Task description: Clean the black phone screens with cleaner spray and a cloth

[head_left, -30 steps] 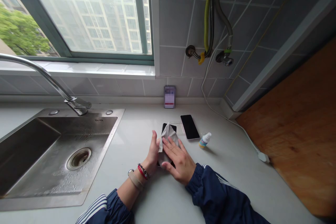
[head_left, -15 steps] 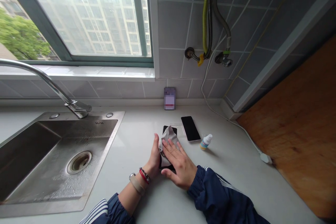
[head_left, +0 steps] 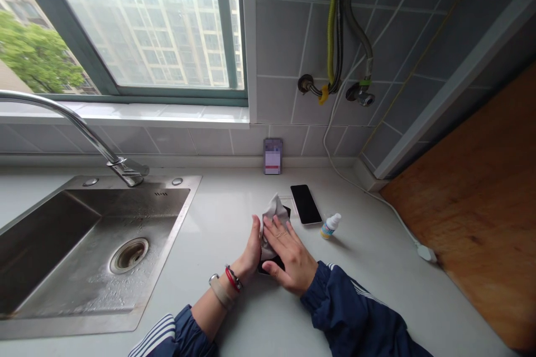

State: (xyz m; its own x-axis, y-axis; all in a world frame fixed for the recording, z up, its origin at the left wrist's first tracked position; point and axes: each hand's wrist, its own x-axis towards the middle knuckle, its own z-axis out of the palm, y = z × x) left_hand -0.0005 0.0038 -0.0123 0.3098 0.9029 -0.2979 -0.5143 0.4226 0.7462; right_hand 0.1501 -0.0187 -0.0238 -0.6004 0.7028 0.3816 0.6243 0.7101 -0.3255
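Observation:
A grey cloth [head_left: 274, 213] lies crumpled over a flat black phone-like device [head_left: 271, 264]. Only the device's upper right corner and lower end show past the cloth and my hands. My left hand [head_left: 252, 251] grips the device along its left edge, thumb up; its other fingers are mostly hidden. My right hand [head_left: 291, 259] presses flat on the cloth, fingers stretched out and thumb apart over the device's lower part. Beyond it lies a black-screened phone [head_left: 305, 204], with a small white-capped bottle [head_left: 330, 226] standing to the right.
Against the tiled wall leans another phone [head_left: 273, 156] with a lit screen. The steel sink [head_left: 167, 256] and its faucet [head_left: 125, 170] are at left. A white cable [head_left: 368, 192] runs to a plug [head_left: 426, 252] beside the wooden panel [head_left: 473, 212]. Something clear and thin [head_left: 288, 199] lies behind the device.
The cloth has shifted slightly up the device under my right hand. The device's upper right corner now shows instead of its upper left. The whole view has moved a little.

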